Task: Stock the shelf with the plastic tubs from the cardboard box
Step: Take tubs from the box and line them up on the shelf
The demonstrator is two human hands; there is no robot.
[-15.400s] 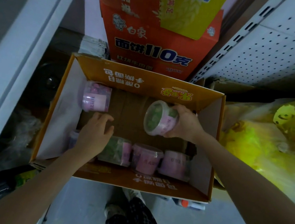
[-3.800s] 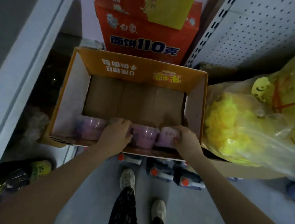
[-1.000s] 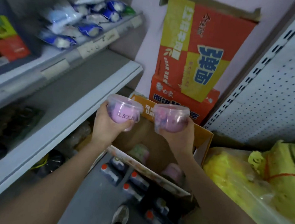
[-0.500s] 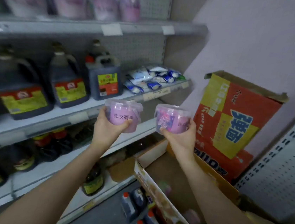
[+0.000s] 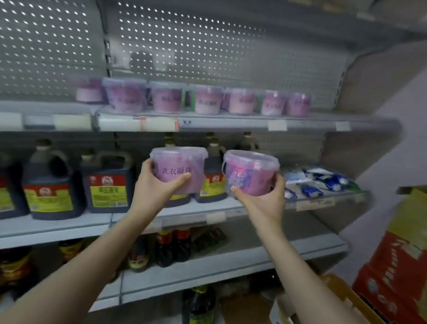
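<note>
1. The left hand (image 5: 154, 191) was wrapped around a pink tub (image 5: 179, 170), thumb across its printed front and fingers behind, holding it upright at chest height.
2. The right hand (image 5: 261, 202) gripped a second tub (image 5: 249, 172) the same way, thumb on the near side and fingers curled round the far side. The two tubs sat just beside each other without touching.
3. Above both hands ran a grey metal shelf (image 5: 225, 122) with a row of tubs (image 5: 203, 99) already standing on it, lids up, in front of a perforated back panel (image 5: 193, 45). Pale price strips (image 5: 137, 123) lined its front edge.
4. Directly behind the hands, the next shelf down carried dark jugs (image 5: 107, 181) with red and yellow labels, stretching away left of the left hand.
5. Right of the right hand, on that same level, lay blue and white packets (image 5: 316, 183).
6. Below the forearms, lower shelves held dark bottles (image 5: 173, 245), blurred and dim.
7. Low and to the right of the right forearm, the corner of the open cardboard box (image 5: 348, 323) showed; its contents could not be seen.
8. Further right stood stacked red and yellow cartons (image 5: 413, 264) against a pale wall (image 5: 424, 119).
9. The room was dim, and the edges of the view were blurred.
</note>
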